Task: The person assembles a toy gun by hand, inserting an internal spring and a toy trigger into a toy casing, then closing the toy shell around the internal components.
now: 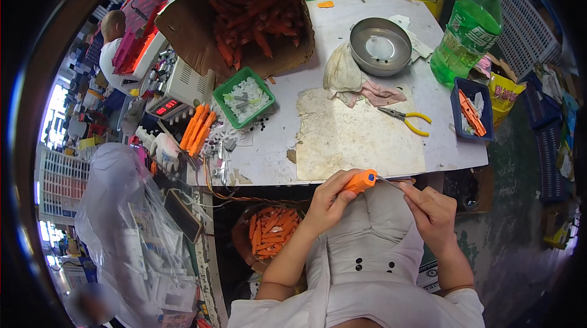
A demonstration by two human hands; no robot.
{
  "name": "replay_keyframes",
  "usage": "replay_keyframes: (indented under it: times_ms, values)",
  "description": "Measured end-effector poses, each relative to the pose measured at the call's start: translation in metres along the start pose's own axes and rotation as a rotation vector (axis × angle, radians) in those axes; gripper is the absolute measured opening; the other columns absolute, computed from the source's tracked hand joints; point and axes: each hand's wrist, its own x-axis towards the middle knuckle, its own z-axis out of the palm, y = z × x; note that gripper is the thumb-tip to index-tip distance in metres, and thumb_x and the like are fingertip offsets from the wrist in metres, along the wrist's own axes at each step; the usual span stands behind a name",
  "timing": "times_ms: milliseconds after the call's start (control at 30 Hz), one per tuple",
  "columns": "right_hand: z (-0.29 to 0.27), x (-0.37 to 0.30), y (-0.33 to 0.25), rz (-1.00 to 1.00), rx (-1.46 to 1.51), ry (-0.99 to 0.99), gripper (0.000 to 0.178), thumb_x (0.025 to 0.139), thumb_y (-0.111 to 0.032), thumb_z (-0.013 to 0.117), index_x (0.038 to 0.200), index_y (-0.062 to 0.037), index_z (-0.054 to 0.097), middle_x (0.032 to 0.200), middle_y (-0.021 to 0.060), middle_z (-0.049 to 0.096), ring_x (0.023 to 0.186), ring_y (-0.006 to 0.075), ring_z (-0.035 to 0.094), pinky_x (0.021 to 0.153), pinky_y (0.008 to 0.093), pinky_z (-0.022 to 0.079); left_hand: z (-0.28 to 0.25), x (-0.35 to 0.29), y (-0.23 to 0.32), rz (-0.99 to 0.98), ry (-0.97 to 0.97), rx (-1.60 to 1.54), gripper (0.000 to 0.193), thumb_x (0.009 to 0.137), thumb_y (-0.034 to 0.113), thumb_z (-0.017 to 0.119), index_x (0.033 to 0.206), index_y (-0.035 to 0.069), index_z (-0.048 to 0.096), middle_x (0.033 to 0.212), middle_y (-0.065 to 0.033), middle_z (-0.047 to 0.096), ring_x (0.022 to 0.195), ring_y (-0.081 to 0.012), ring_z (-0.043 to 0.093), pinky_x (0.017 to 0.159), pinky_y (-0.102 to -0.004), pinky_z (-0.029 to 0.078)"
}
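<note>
My left hand is closed around an orange plastic piece with a small blue spot on its end. Between the thumb and fingers of my right hand is a thin metal piece, its tip pointing at the orange piece; whether they touch I cannot tell. Both hands are above my lap, just off the table's front edge. On the table ahead lie yellow-handled pliers, jaws pointing left. A green basket of small white parts stands at the left, with several orange pieces near it.
A large cardboard box of orange parts lies on its side at the back left. Toward the right are a metal bowl, a cloth, a green bottle and a blue bin. A person sits far left.
</note>
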Motion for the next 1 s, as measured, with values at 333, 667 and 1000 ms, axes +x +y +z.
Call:
replay_keyframes:
  times_ms: [333, 667, 1000]
  values:
    - [0.024, -0.022, 0.010, 0.105, 0.202, -0.004, 0.032, 0.079, 0.000, 0.067, 0.110, -0.0061, 0.067, 0.058, 0.0059, 0.048, 0.049, 0.0146, 0.048, 0.046, 0.0265, 0.037, -0.011, 0.000, 0.003, 0.024, -0.129, 0.261, 0.032, 0.091, 0.010, 0.054, 0.121, -0.001, 0.052, 0.094, -0.0163, 0.057, 0.081, -0.0288, 0.058, 0.074, -0.0304, 0.047]
    - [0.012, -0.013, 0.003, 0.064, 0.127, -0.080, 0.031, 0.080, -0.003, 0.067, 0.110, -0.0088, 0.068, 0.057, 0.0061, 0.045, 0.046, 0.0155, 0.044, 0.045, 0.0274, 0.036, -0.008, -0.010, -0.009, -0.143, -0.060, 0.017, 0.041, 0.097, 0.029, 0.049, 0.124, -0.002, 0.051, 0.092, -0.0061, 0.060, 0.081, -0.0125, 0.055, 0.076, -0.0256, 0.045]
    - [0.014, -0.013, 0.002, 0.022, 0.058, -0.089, 0.035, 0.077, -0.003, 0.069, 0.111, -0.0117, 0.067, 0.057, 0.0049, 0.044, 0.044, 0.0164, 0.045, 0.043, 0.0286, 0.036, -0.008, -0.008, -0.008, -0.138, -0.074, -0.009, 0.043, 0.097, 0.030, 0.049, 0.126, -0.002, 0.050, 0.092, -0.0058, 0.060, 0.081, -0.0120, 0.055, 0.075, -0.0242, 0.045]
